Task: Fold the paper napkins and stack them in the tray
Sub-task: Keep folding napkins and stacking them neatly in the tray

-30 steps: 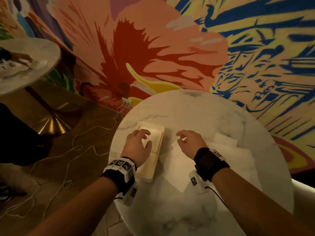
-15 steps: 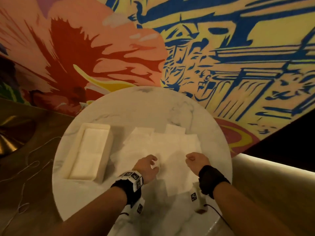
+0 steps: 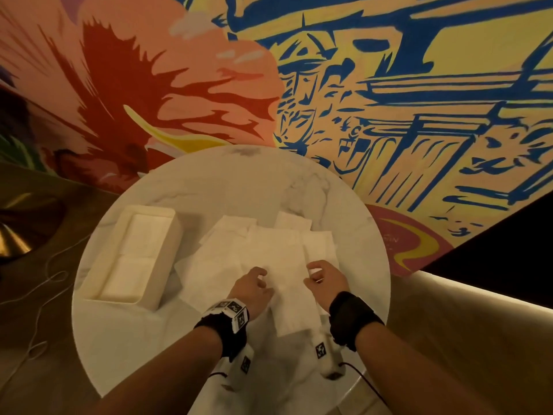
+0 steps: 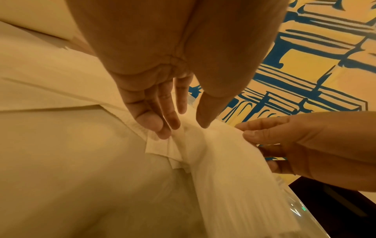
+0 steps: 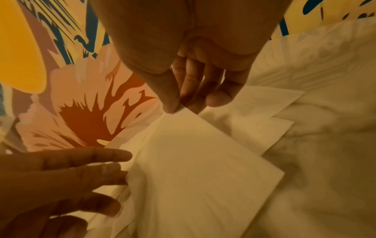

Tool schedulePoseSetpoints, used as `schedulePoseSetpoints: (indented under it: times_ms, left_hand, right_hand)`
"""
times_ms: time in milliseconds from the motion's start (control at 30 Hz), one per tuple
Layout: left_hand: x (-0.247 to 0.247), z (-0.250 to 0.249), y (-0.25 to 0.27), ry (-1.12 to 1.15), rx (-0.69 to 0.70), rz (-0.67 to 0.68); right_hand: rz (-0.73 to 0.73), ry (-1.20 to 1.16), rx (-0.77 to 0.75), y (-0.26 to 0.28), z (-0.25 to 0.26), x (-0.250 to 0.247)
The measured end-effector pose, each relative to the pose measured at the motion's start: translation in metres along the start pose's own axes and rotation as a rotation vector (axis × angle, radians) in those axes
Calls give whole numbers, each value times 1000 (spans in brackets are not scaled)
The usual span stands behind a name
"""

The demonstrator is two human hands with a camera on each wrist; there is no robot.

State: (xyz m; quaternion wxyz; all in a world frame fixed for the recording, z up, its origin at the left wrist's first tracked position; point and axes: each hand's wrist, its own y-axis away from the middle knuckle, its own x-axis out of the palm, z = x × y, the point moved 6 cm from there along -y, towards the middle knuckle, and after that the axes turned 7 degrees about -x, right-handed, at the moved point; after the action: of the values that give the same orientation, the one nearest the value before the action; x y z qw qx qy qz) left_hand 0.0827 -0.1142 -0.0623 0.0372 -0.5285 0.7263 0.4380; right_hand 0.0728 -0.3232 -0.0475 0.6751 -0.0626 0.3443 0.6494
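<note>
Folding the next napkin, many sheets left.

My left hand (image 3: 251,287) and right hand (image 3: 324,278) each pinch the top napkin (image 3: 291,298); tray (image 3: 167,265) already holds some folded napkins (image 3: 131,259), loose ones (image 3: 233,244) wait beside.

A round white marble table (image 3: 209,187) is set right up against a loud mural wall (image 3: 389,85), painted with a big red-and-pink flower and blue line work on yellow. Thin white cables (image 3: 45,283) are trailed over the brown floor (image 3: 36,369) on the left.
</note>
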Motion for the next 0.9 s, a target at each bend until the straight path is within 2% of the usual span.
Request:
schedulePoseSetpoints:
  times_ms: [267, 600, 767, 900]
  left_hand:
    - [-9, -11, 3, 191, -16, -89]
    - [-39, -9, 8, 149, 15, -147]
    - [-53, -7, 14, 136, 57, -208]
    - [-63, -2, 18, 183, 72, -220]
  right_hand:
    - [-13, -173, -68, 3, 9, -8]
    - [13, -427, -13, 11, 17, -1]
    - [6, -408, -22, 10, 28, 8]
    - [-58, -454, -13, 10, 32, 9]
